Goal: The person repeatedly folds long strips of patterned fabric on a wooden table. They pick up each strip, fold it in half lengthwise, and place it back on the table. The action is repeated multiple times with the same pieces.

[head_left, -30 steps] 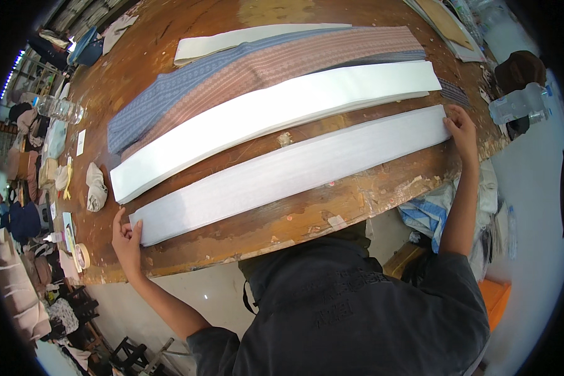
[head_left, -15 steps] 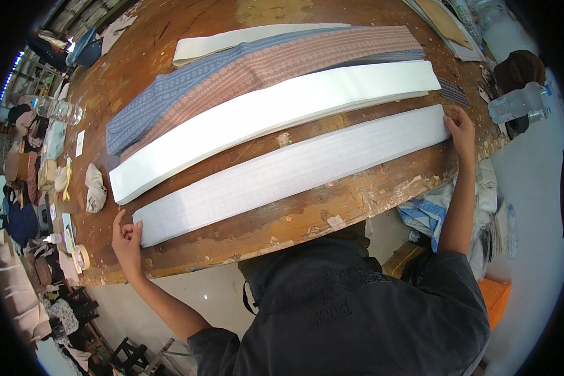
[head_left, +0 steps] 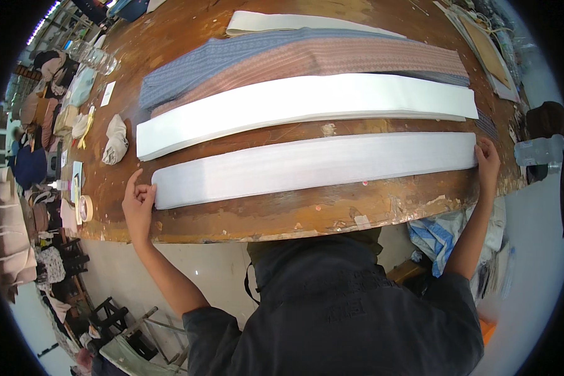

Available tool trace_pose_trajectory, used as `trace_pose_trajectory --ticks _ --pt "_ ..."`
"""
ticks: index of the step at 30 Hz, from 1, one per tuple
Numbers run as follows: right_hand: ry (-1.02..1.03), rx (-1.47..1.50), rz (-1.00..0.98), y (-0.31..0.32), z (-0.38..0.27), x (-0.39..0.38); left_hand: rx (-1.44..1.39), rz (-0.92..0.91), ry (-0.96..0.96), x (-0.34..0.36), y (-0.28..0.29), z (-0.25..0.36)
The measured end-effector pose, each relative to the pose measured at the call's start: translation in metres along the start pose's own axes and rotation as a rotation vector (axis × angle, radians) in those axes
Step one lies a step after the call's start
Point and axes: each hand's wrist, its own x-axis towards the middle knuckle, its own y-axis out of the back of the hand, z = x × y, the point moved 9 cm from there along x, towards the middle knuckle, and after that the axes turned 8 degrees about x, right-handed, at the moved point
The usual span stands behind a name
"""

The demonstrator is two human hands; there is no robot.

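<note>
A long, pale white strip of layered cloth (head_left: 319, 166) lies flat along the near side of the wooden table, stretched between my two hands. At its left end, my left hand (head_left: 139, 203) has its thumb and curled fingers on the edge, one finger sticking up. My right hand (head_left: 487, 164) pinches the right end with fingers closed. Just beyond lies a brighter white stack of long strips (head_left: 307, 100). Farther back are a folded blue patterned cloth (head_left: 188, 70) and a pinkish-brown patterned cloth (head_left: 357, 57), partly overlapping. Another white strip (head_left: 307, 23) shows behind them.
The worn table's (head_left: 282, 220) near edge runs before my body. On its left are a crumpled beige cloth (head_left: 115, 141), a tape roll (head_left: 85, 208), yellow scissors (head_left: 88, 125) and a plastic bottle (head_left: 94, 57). Another bottle (head_left: 539, 152) and some boards (head_left: 485, 50) are at right.
The view has turned, so the table and cloths appear more level and farther right. Both hands stay at the ends of the near strip, which keeps about the same place beside the white stack.
</note>
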Motion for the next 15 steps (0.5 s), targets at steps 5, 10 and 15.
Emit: trace_pose_trajectory --ticks 5,10,15 --pt "0.017 -0.004 -0.006 0.0000 0.0001 0.0000 0.008 0.017 0.008 -0.0005 -0.0005 0.0006" --pt "0.004 -0.010 0.000 0.0002 0.0016 -0.0004 0.004 0.016 0.009 0.0015 -0.0013 -0.0022" --pt "-0.001 -0.007 -0.018 -0.0005 -0.0008 -0.0018 0.029 0.028 0.016 0.0009 -0.0020 -0.0014"
